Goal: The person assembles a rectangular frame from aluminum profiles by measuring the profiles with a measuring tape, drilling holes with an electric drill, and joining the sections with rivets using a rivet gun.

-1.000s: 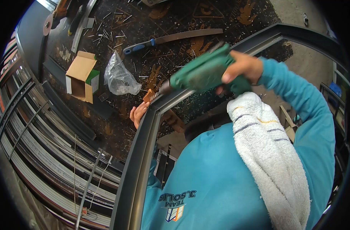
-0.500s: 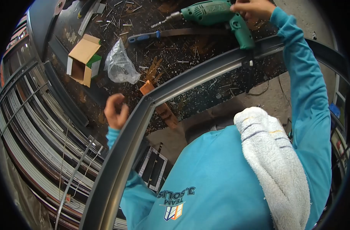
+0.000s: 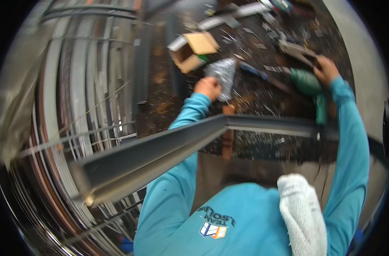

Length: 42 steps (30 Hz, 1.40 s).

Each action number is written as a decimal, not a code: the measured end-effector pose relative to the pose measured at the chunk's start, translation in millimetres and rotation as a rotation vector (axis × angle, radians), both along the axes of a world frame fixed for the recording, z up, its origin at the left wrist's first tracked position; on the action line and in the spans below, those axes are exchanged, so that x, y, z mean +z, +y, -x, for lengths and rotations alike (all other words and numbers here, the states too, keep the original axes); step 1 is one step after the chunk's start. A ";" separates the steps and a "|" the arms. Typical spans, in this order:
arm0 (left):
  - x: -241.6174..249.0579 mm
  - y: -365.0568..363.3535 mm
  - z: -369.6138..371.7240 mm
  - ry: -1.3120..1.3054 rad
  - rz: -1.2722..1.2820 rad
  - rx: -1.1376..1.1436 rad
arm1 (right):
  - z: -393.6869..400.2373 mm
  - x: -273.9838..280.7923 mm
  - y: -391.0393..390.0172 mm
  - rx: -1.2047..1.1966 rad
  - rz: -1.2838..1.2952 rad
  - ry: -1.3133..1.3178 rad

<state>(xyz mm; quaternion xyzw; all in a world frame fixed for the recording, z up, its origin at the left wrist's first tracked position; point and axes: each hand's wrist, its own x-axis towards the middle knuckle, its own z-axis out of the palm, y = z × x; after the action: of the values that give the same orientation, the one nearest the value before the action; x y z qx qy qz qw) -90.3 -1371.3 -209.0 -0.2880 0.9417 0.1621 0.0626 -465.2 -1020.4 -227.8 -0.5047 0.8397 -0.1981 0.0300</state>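
Left grip [image 3: 208,88] is curling at near edge of plastic bag [image 3: 226,76], right grip [image 3: 327,69] is lying by metal tool [image 3: 294,50] and drill [image 3: 306,82], blur hiding whether either is pinching.

At twelve o'clock, an open cardboard box [image 3: 196,47], tan and white with a green patch, sits on a dark, scrap-strewn table [image 3: 159,96]. Between one and two o'clock lies a blue-handled tool [image 3: 253,70]. Racked long bars [image 3: 81,77] fill nine to ten o'clock; at four o'clock hangs a white towel [image 3: 302,213].
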 end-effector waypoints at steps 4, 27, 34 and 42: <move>7.3 0.2 -11.8 0.281 -0.176 0.065 | -4.0 28.1 -6.2 -0.108 0.128 -0.129; 178.8 234.9 -121.9 0.774 -1.452 -0.057 | -446.4 121.0 103.0 -0.135 0.861 -1.686; 171.5 247.2 -84.5 0.716 -1.691 -0.150 | -449.9 118.2 122.0 -0.224 0.847 -1.731; 154.8 252.9 -63.1 0.632 -1.702 -0.137 | -433.1 108.9 135.5 -0.267 0.772 -1.754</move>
<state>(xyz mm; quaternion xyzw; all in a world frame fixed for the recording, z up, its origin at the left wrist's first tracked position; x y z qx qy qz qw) -27.2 -1118.4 -54.2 -0.0299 0.4924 0.8699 0.0028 -32.1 -885.0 -118.9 -0.0527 0.4464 -0.7685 0.4553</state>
